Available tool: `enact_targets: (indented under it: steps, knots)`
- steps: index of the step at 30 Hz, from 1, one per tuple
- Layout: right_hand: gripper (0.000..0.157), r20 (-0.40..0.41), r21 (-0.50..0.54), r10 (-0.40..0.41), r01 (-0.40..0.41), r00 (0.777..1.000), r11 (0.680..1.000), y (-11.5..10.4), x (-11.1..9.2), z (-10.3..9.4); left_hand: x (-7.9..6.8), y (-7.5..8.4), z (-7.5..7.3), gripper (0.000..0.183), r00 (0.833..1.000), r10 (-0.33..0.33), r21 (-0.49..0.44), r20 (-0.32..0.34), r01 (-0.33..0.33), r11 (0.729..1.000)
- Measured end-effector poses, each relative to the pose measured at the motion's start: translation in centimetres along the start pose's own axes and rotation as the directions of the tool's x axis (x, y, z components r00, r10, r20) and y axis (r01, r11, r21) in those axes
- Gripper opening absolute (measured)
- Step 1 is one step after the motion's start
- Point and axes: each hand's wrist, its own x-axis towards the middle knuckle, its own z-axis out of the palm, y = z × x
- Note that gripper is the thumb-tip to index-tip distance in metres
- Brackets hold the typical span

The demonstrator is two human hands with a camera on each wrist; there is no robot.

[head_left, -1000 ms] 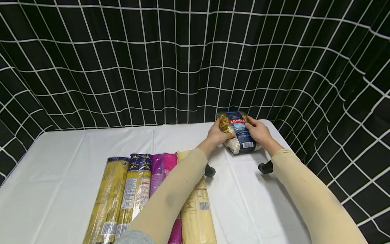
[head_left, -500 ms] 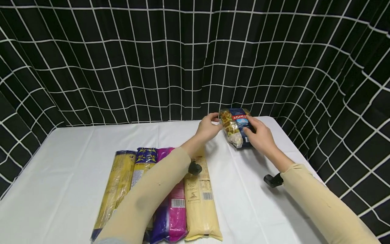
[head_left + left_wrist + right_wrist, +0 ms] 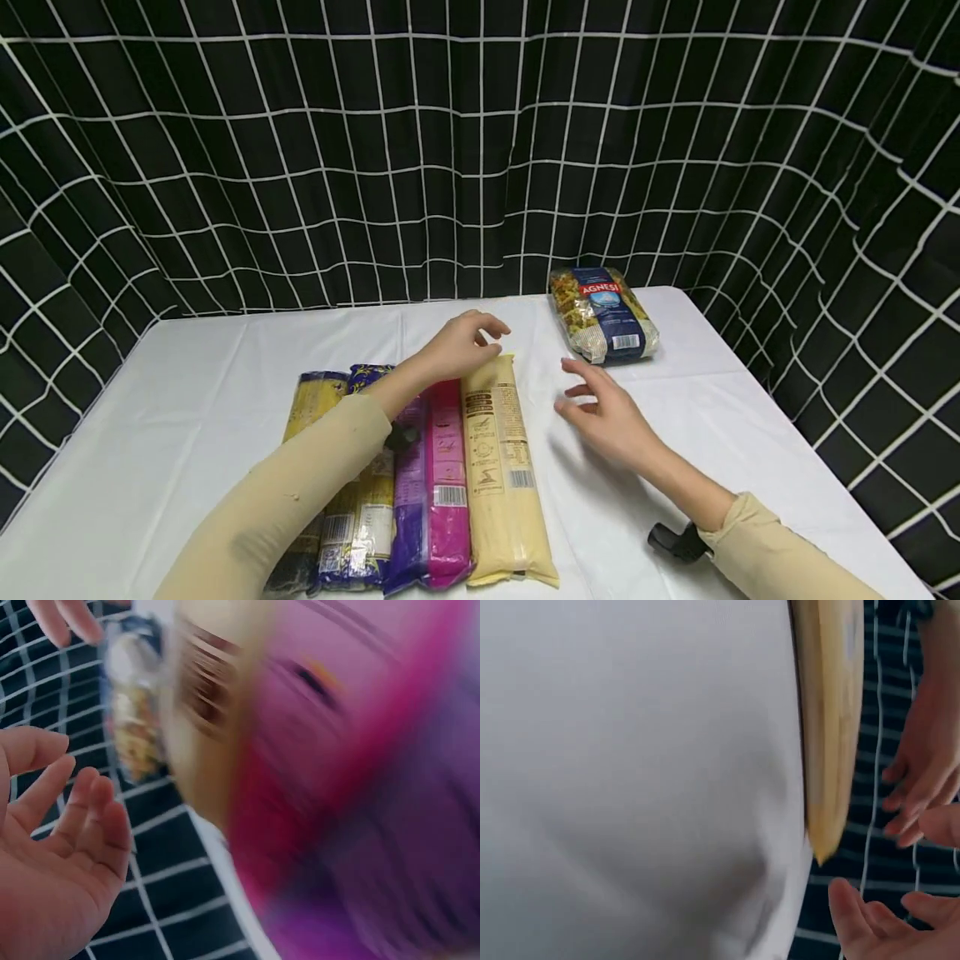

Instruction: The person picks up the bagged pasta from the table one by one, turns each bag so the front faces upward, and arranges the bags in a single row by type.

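A clear-and-blue Agnesi pasta bag (image 3: 603,312) lies at the table's back right, with no hand on it. My left hand (image 3: 461,343) hovers near the far ends of the magenta-and-purple pasta pack (image 3: 447,467) and the cream pasta pack (image 3: 504,492), its fingers loosely bent around nothing. Above the cloth right of the cream pack is my right hand (image 3: 611,417), fingers relaxed and holding nothing. In the left wrist view, the left hand (image 3: 60,855) is apart from the blurred packs. The right wrist view has the right hand (image 3: 900,926) beyond the cream pack's tip.
Two yellow spaghetti packs, a blue-topped one (image 3: 311,404) and a patterned one (image 3: 356,525), lie left of the magenta pack, partly under my left forearm. A white cloth (image 3: 187,400) covers the table. Black grid curtains (image 3: 480,150) stand behind and at both sides.
Both hands have let go of the Agnesi bag, the left first. The left hand has moved left and the right hand toward me; the bag stays at the back right.
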Motion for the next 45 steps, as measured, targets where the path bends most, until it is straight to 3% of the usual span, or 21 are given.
enact_targets:
  steps: [6, 10, 18, 23, 36, 42, 45]
  knots:
    - [0.068, 0.170, 0.109, 0.124, -0.144, 0.978, 0.984, -1.0, -3.0, 2.4, -1.4, -2.6, 0.2, 0.029, 0.995, -0.051, 0.102, 0.084, 0.042, 0.994]
    - [0.075, 0.251, 0.136, 0.135, -0.173, 0.958, 0.976, -1.7, -4.0, 3.6, -1.6, -3.7, 0.4, 0.029, 0.992, -0.060, 0.109, 0.110, 0.048, 0.993]
    - [0.080, 0.264, 0.058, 0.086, -0.105, 0.961, 0.993, -2.6, -3.8, 4.9, -0.7, -3.7, 0.0, 0.032, 0.979, -0.127, 0.115, 0.157, 0.109, 0.987]
    - [0.080, 0.252, 0.057, 0.105, -0.123, 0.962, 0.991, -2.5, -3.7, 5.1, -0.6, -3.7, -0.1, 0.032, 0.975, -0.141, 0.091, 0.174, 0.126, 0.988]
    - [0.081, 0.241, 0.203, 0.195, -0.246, 0.951, 0.948, -2.9, -3.2, 5.3, -0.8, -3.9, -0.3, 0.019, 0.998, -0.059, 0.025, 0.033, 0.058, 0.998]
    - [0.082, 0.268, 0.314, 0.197, -0.279, 0.943, 0.908, -3.4, -3.2, 5.4, -1.0, -2.9, -0.9, 0.019, 0.998, -0.049, -0.053, -0.034, 0.047, 0.997]
    - [0.084, 0.251, 0.342, 0.184, -0.265, 0.950, 0.902, -3.7, -3.3, 5.3, -1.3, -2.3, -1.5, 0.019, 0.997, -0.037, -0.080, -0.067, 0.031, 0.996]
